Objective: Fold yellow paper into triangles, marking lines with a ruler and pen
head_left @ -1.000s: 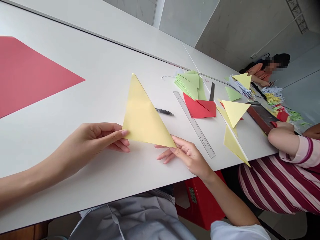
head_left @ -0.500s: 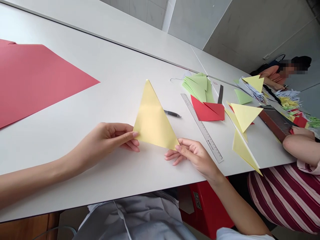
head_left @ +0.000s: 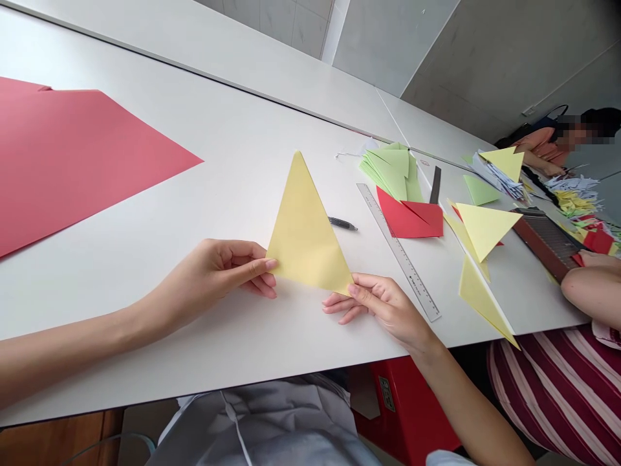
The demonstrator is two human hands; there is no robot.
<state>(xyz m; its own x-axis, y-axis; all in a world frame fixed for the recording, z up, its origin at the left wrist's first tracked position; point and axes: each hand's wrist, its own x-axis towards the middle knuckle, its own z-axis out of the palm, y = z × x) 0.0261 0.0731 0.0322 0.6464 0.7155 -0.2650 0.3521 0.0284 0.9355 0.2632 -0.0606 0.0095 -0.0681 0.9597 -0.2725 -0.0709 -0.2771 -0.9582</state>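
A folded yellow paper triangle [head_left: 308, 233] is held just above the white table [head_left: 160, 213], its point facing away from me. My left hand [head_left: 237, 268] pinches its left corner between thumb and fingers. At the right corner, my right hand [head_left: 381, 304] grips the paper the same way, with its lower fingers spread underneath. A black pen [head_left: 343, 224] lies right of the triangle, partly hidden behind it. Farther right is a clear ruler [head_left: 400, 255], its upper part beside a folded red paper [head_left: 412, 217].
A large red sheet [head_left: 92, 162] covers the left side. Green folded papers [head_left: 391, 168] are stacked at the back, with yellow pieces [head_left: 488, 230] to the right. A co-worker's arm [head_left: 594, 278] rests near a paper cutter [head_left: 546, 243]; another person [head_left: 543, 145] sits farther off.
The whole scene has shifted slightly to the right in view. Both hands keep their hold on the yellow paper, which looks flatter, with little other movement.
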